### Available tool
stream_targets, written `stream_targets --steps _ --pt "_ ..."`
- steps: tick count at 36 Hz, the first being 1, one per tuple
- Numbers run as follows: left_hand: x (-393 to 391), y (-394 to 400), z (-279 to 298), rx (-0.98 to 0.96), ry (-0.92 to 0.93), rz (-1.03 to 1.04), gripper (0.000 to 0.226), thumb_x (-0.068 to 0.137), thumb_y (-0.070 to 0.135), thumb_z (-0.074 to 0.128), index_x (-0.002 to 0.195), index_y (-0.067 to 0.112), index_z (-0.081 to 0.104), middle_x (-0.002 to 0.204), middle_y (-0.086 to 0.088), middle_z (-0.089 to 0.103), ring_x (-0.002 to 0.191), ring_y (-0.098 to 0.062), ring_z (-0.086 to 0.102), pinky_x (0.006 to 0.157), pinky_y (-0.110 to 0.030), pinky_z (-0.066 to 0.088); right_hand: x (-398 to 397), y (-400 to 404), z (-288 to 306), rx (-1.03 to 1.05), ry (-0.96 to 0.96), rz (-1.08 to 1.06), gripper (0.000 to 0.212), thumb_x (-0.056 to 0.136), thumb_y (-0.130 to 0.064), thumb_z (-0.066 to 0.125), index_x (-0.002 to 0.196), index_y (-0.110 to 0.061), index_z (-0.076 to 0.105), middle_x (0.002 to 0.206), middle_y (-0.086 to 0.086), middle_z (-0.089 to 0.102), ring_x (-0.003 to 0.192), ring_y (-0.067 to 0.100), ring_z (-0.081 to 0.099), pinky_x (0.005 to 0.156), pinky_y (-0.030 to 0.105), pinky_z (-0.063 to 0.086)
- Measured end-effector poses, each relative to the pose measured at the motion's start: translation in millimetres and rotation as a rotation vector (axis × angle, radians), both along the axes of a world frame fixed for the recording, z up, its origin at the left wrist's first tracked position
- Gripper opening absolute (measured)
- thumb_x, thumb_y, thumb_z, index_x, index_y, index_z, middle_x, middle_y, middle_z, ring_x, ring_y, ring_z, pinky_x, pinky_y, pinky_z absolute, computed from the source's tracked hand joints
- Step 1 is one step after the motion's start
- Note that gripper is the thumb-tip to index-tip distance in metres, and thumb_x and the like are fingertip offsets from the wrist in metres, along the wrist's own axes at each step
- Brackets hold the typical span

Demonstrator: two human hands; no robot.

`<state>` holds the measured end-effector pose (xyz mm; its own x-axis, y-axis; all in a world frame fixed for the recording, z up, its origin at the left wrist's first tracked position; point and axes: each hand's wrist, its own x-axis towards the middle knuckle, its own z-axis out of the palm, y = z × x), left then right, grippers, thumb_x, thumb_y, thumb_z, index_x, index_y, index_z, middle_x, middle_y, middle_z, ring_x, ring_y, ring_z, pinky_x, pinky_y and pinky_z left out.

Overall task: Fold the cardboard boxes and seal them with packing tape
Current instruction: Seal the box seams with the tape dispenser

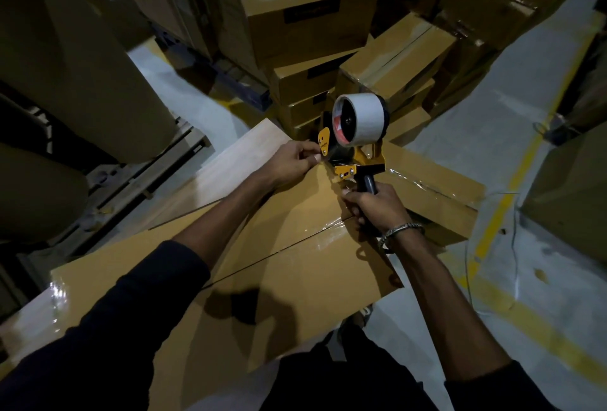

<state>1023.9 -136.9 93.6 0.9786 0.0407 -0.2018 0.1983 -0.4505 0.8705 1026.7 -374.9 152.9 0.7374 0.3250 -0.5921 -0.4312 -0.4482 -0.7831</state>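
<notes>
Just above the right hand (374,205) stands the yellow tape gun (353,148), and this hand holds its black handle tight with curled fingers. The white tape roll (361,118) sits at the top, farthest from the grip. The left hand (295,162) pinches the tape end beside the gun's front. Under both hands lies the cardboard box (269,246), its flaps closed.

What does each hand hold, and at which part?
The right hand grips the tape gun by its black handle. The left hand pinches the tape end at the gun's front, over the box.
</notes>
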Motion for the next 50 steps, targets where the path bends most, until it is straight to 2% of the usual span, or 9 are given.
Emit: stream_targets --steps 3,11,15,22,27,34,43,47,50 --pt "0 -4 4 0.024 -0.01 0.027 0.02 0.106 0.016 0.057 0.111 0.019 0.076 0.096 0.007 0.071 0.088 -0.002 0.065 0.078 -0.028 0.052 -1 -1 3 -0.035 -0.038 0.053 0.011 0.1 -0.024 0.067 0.094 -0.015 0.064 0.066 -0.002 0.055 0.049 0.009 0.05 0.047 0.021 0.048" --pt "-2 -7 -2 0.103 -0.05 0.101 0.027 0.102 0.026 0.059 0.124 0.028 0.075 0.116 0.008 0.075 0.107 -0.01 0.068 0.096 -0.05 0.057 -13 -28 7 -0.103 -0.062 0.11 0.012 0.099 -0.028 0.068 0.096 -0.017 0.065 0.077 0.003 0.06 0.062 0.013 0.054 0.054 0.025 0.048" --pt "-5 -9 1 0.094 -0.139 0.124 0.04 0.102 0.02 0.061 0.141 0.03 0.064 0.133 0.009 0.07 0.119 -0.007 0.064 0.101 -0.032 0.054 -23 -47 0 -0.142 -0.033 0.108 0.022 0.096 -0.032 0.071 0.1 -0.011 0.066 0.073 0.003 0.061 0.059 0.014 0.056 0.056 0.028 0.048" --pt "-11 -11 -3 0.223 -0.188 0.053 0.033 0.107 0.032 0.05 0.133 0.027 0.069 0.138 0.005 0.067 0.12 -0.01 0.059 0.091 -0.034 0.047 -20 -44 2 -0.116 -0.003 0.079 0.016 0.097 -0.025 0.071 0.098 -0.011 0.063 0.068 0.001 0.057 0.054 0.012 0.052 0.05 0.025 0.047" --pt "-7 -16 -2 0.364 -0.226 -0.024 0.034 0.11 0.048 0.043 0.13 0.028 0.061 0.12 0.001 0.07 0.102 -0.015 0.062 0.076 -0.033 0.047 -18 -49 1 -0.1 0.045 0.08 0.017 0.096 -0.022 0.072 0.094 -0.01 0.062 0.061 0.0 0.054 0.046 0.011 0.048 0.05 0.027 0.046" --pt "-4 -17 -8 0.504 -0.262 -0.046 0.022 0.11 0.033 0.041 0.127 0.033 0.055 0.098 0.005 0.065 0.084 -0.014 0.058 0.059 -0.027 0.036 -30 -53 11 -0.137 -0.074 0.13 0.012 0.096 -0.021 0.072 0.097 -0.02 0.061 0.071 0.002 0.057 0.06 0.014 0.055 0.053 0.025 0.048" --pt "-2 -26 -6 0.579 -0.216 -0.138 0.035 0.112 0.047 0.029 0.133 0.031 0.052 0.122 -0.001 0.063 0.104 -0.02 0.061 0.076 -0.033 0.041 -58 -96 6 -0.165 -0.076 0.106 0.014 0.095 -0.023 0.074 0.096 -0.026 0.06 0.074 0.004 0.06 0.059 0.017 0.055 0.051 0.029 0.046" --pt "-5 -27 -4 0.679 -0.232 -0.183 0.043 0.111 0.049 0.027 0.14 0.029 0.053 0.155 -0.01 0.045 0.136 -0.028 0.048 0.1 -0.043 0.048 -57 -86 1 -0.144 -0.143 0.061 0.014 0.095 -0.023 0.073 0.098 -0.03 0.061 0.086 0.003 0.063 0.074 0.021 0.058 0.067 0.034 0.047" --pt "-18 -40 -6 0.748 -0.336 -0.248 0.04 0.109 0.048 0.036 0.133 0.027 0.06 0.166 -0.011 0.033 0.155 -0.03 0.026 0.121 -0.051 0.028 -55 -87 -1 -0.133 -0.112 0.041 0.015 0.094 -0.022 0.074 0.1 -0.026 0.061 0.087 0.007 0.063 0.072 0.022 0.059 0.065 0.035 0.049"
